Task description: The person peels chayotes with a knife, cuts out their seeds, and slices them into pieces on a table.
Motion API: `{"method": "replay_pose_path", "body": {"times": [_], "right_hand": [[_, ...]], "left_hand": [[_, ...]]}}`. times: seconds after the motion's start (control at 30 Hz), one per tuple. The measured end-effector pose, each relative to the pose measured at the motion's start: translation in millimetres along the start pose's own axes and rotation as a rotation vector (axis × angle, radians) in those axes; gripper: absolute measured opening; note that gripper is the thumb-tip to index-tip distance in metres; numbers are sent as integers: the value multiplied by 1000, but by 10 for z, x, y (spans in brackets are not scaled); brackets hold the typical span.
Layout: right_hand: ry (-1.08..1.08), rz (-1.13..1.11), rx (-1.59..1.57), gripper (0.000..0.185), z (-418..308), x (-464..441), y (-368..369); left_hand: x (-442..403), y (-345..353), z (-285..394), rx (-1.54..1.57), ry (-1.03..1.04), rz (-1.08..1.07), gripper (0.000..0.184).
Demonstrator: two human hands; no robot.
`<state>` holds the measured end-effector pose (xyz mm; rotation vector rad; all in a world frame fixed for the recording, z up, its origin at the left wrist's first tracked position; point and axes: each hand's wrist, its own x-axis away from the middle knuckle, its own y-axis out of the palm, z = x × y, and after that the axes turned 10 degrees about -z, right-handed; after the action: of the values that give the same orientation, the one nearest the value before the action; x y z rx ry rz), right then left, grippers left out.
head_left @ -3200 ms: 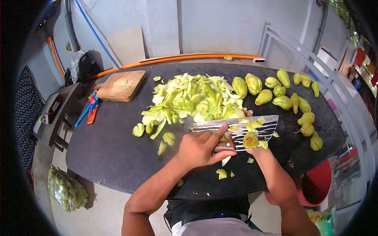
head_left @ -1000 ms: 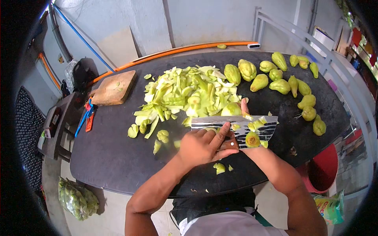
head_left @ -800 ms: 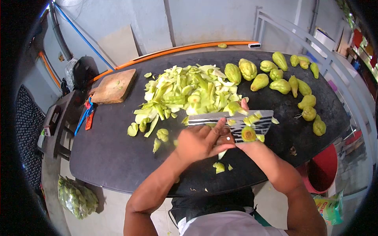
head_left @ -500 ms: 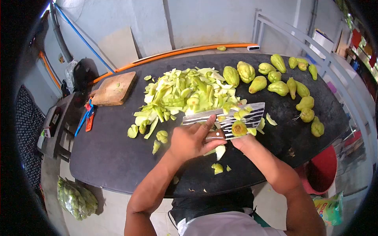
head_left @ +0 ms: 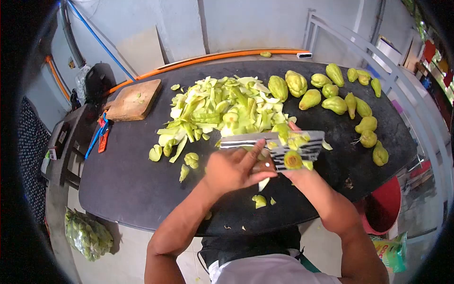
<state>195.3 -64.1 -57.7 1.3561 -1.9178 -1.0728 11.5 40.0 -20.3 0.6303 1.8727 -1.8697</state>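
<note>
My left hand [head_left: 231, 166] is closed round the brown handle of a cleaver [head_left: 303, 160], with its index finger stretched over the metal. The broad blade shows light and dark stripes and lies flat. Pale green chayote pieces [head_left: 299, 139] and a round cut end [head_left: 293, 161] rest on it. My right hand [head_left: 300, 177] is under the blade; a fingertip shows past the far edge, but most of its fingers are hidden. Just beyond the blade is a large heap of peeled or cut chayote pieces [head_left: 222, 106].
Several whole chayotes [head_left: 335, 105] lie on the right of the dark table [head_left: 127, 189]. A wooden chopping board [head_left: 135, 100] is at the back left, near an orange-handled tool [head_left: 103, 142]. A red bin [head_left: 380, 208] stands below the right edge, a bag of greens [head_left: 87, 234] at the lower left.
The cleaver and my hands have shifted slightly right, with the chayote pieces still on the blade. The view has tilted a little; the heap and whole chayotes look unchanged.
</note>
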Motion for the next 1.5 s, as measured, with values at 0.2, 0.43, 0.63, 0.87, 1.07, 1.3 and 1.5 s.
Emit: {"method": "replay_pose_path", "body": {"times": [0.2,0.43,0.63,0.87,1.07,1.3,1.5], "right_hand": [[-45,10,-191,52,92,-31,-146],[-211,-221,174,41,112,27,-306],[-147,0,155,42,58,160,143],[-163,-113,494,47,-21,108,7],[32,-59,-42,54,31,109,34],[109,-10,-168,51,42,-26,-187],[-15,-72,4,41,-3,96,147]], "left_hand": [[47,-48,34,126,-91,-38,79],[-3,-40,73,142,12,-10,82],[8,-64,26,157,0,48,81],[-30,-19,155,10,104,24,82],[32,-1,-78,157,-141,-31,79],[-10,-89,46,225,-97,-60,78],[68,-99,6,263,-60,1,77]]}}
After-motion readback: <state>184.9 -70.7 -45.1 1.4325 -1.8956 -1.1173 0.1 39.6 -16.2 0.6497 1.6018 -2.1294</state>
